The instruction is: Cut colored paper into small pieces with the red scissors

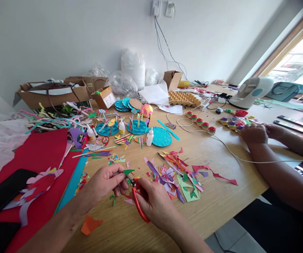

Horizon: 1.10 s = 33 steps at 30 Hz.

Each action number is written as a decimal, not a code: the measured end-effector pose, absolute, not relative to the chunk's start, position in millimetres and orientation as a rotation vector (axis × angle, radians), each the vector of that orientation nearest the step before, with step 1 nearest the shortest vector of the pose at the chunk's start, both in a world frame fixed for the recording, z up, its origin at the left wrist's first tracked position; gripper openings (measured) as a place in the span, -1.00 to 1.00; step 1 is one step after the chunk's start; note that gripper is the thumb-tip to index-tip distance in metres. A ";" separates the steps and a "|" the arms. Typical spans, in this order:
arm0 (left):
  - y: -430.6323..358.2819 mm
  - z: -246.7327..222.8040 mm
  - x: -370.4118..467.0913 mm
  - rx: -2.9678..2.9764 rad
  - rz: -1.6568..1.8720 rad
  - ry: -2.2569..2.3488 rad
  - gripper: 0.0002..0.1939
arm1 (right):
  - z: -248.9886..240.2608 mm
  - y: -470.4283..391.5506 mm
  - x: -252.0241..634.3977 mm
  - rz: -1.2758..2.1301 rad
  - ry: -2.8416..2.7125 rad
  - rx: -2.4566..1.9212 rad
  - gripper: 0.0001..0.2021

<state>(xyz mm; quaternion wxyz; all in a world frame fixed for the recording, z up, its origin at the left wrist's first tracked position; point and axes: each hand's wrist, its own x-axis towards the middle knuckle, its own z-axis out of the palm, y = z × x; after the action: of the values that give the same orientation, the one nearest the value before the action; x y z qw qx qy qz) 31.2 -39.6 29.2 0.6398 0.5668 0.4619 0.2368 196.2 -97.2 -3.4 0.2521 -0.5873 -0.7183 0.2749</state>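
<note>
Between the fingertips of my left hand (pixel 111 179) is a small piece of green paper (pixel 129 172). My right hand (pixel 153 198) grips a pair of scissors (pixel 140 207) with red handles, their blades pointing up and left at the green paper. Whether the blades touch the paper is hard to make out. Just right of my hands lies a heap of paper scraps (pixel 167 175) in purple, orange, pink and green. An orange paper scrap (pixel 90 225) rests on the table below my left wrist.
Red paper sheets (pixel 35 147) cover the left side. Farther back stand glue bottles (pixel 149 136) and blue discs (pixel 162 136) with paper decorations. A white cable (pixel 227 151) crosses the table. At right, another person's hands (pixel 256 135) work beside painted egg-carton pieces (pixel 231 124) and a fan (pixel 251 93).
</note>
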 end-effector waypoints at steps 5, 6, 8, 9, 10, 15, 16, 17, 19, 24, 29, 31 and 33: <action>-38.0 26.9 33.5 1.281 0.474 1.031 -0.79 | -7.2 -98.5 198.3 0.742 -1.951 -1.597 -0.81; -37.7 26.8 33.9 1.278 0.465 1.029 -0.79 | -8.2 -98.8 198.8 0.745 -1.948 -1.599 -0.82; -37.0 26.7 34.9 1.272 0.446 1.019 -0.80 | -10.3 -99.5 200.0 0.747 -1.942 -1.600 -0.83; -36.5 26.5 35.3 1.270 0.436 1.014 -0.80 | -11.5 -99.9 200.6 0.745 -1.939 -1.600 -0.84; -35.8 26.0 35.8 1.269 0.424 1.006 -0.80 | -12.8 -100.3 201.4 0.742 -1.936 -1.601 -0.84; -30.3 19.6 38.2 1.280 0.378 0.963 -0.80 | -20.4 -101.7 204.2 0.746 -1.904 -1.622 -0.82; -29.2 17.8 38.9 1.274 0.374 0.957 -0.80 | -22.1 -101.6 204.5 0.751 -1.893 -1.629 -0.82; -28.1 15.9 39.7 1.264 0.372 0.955 -0.80 | -23.8 -101.2 204.7 0.757 -1.883 -1.637 -0.81; -26.2 12.0 41.4 1.238 0.374 0.957 -0.79 | -27.4 -100.0 204.8 0.765 -1.867 -1.658 -0.80; -20.9 2.7 44.2 1.190 0.370 0.960 -0.77 | -35.8 -94.9 205.8 0.780 -1.852 -1.682 -0.78; -17.0 3.4 43.7 1.254 0.402 0.990 -0.81 | -31.1 -90.9 210.8 0.914 -1.762 -1.658 -0.74; -16.8 6.2 43.0 1.293 0.426 1.018 -0.85 | -25.1 -88.6 214.4 0.978 -1.742 -1.628 -0.74; -16.8 8.0 42.0 1.338 0.434 1.049 -0.89 | -19.5 -85.3 217.5 1.018 -1.748 -1.617 -0.73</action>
<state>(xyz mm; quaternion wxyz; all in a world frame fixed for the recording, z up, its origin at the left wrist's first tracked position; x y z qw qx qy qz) 42.0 -16.8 8.0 0.6392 0.5864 0.4597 0.1902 217.5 -85.3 -19.5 0.2723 -0.6009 -0.6494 0.3783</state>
